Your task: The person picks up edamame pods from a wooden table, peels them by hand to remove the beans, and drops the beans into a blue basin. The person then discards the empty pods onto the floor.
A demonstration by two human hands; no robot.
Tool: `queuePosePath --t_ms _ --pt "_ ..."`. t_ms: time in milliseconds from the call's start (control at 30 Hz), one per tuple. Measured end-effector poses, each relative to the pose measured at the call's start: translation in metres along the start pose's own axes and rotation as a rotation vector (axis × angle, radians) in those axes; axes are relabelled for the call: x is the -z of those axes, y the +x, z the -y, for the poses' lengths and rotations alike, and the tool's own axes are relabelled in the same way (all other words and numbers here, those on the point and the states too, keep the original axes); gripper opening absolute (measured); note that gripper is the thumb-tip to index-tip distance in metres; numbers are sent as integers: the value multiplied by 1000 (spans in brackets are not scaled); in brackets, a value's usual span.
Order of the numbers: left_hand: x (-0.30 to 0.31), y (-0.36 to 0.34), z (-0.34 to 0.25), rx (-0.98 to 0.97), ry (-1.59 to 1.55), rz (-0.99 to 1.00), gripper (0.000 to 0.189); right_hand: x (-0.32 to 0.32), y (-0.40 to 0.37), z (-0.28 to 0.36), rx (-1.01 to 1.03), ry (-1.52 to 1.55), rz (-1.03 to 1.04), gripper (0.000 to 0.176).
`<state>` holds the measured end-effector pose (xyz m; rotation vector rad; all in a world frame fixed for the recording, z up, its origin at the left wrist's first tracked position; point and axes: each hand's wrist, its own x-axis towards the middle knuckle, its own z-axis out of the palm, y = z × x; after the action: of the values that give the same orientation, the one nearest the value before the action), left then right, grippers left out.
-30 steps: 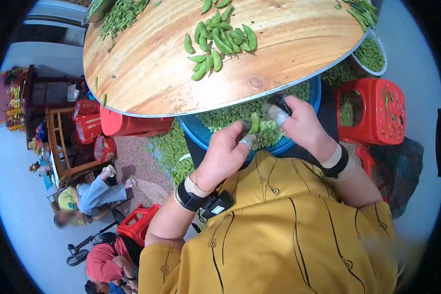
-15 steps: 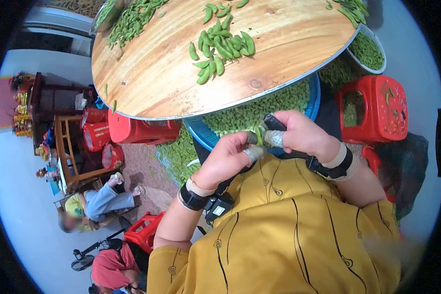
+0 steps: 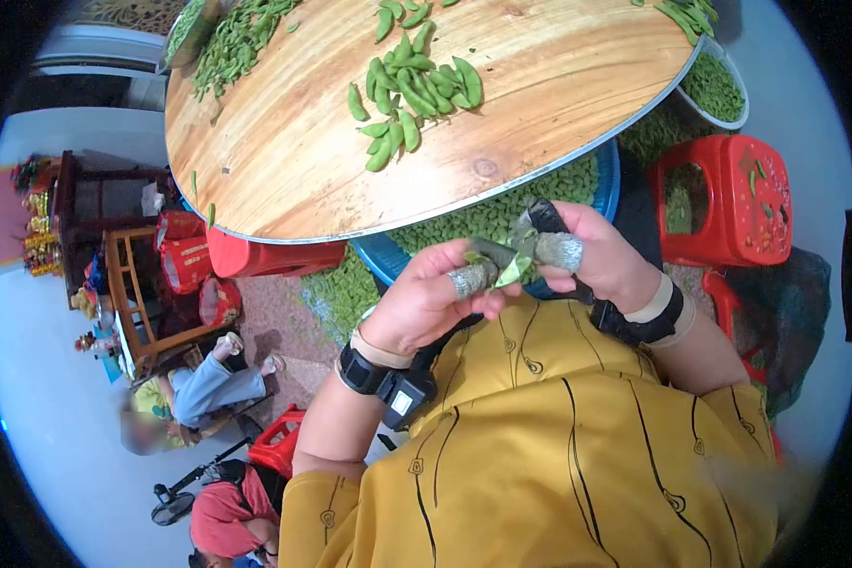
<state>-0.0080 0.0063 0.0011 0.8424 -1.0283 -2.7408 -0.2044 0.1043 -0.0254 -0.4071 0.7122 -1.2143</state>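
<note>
My left hand (image 3: 435, 284) and my right hand (image 3: 592, 251) meet above the blue basin (image 3: 381, 257), fingers closed on one green pod (image 3: 515, 270) between them. Silvery wraps and dark coverings are on the thumbs and fingers of both hands. Shelled green beans (image 3: 502, 213) fill the basin, which is partly under the table edge. On the round wooden table (image 3: 284, 175) lies a pile of green pods (image 3: 412, 85), just beyond my hands.
Red stools stand at the right (image 3: 753, 204) and left (image 3: 265, 254). A bowl of green pieces (image 3: 715, 90) is at the upper right. Empty-looking pods (image 3: 346, 293) cover the floor at left. Two people sit at lower left, one in a red shirt (image 3: 222, 521).
Both hands have turned a little, and the pod between them now shows a pale, opened side. The view has shifted slightly, so the table appears further left.
</note>
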Motion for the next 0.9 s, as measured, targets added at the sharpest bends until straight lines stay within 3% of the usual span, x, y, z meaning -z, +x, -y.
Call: queuePosePath --t_ms 233,300,333,400,467,533,600,667,733,800,867,900 --pt "1 1 0 59 180 -163 17 1 5 -3 143 -416 -89 13" --pt "2 -1 2 13 598 -84 14 2 9 -11 211 -437 -84 13" --pt "2 -1 3 10 597 -87 14 1 10 -13 280 -457 -81 14" --pt "3 -2 7 -33 787 -184 15 -6 10 -8 216 -511 -166 14" --pt "0 -2 5 17 707 -265 14 -7 9 -7 155 -565 -255 14" --pt "4 -2 8 -85 873 -411 17 -9 7 -10 615 -1406 -447 13" --pt "1 -2 9 -154 951 -405 17 -17 0 -12 661 -1370 -366 14" --pt "-2 -4 9 -224 1032 -395 18 -19 1 -15 571 -1421 -207 15" --pt "-4 -5 6 -348 1404 -268 17 -18 3 -12 672 -1411 -191 14" --pt "-4 -10 5 -276 1342 -224 15 -22 -2 -1 134 -937 -68 14" --pt "-5 -15 6 -316 969 -64 10 -21 0 -1 58 -777 -47 9" --pt "-7 -20 2 -136 746 -32 13 -18 1 -1 -37 -622 -3 7"
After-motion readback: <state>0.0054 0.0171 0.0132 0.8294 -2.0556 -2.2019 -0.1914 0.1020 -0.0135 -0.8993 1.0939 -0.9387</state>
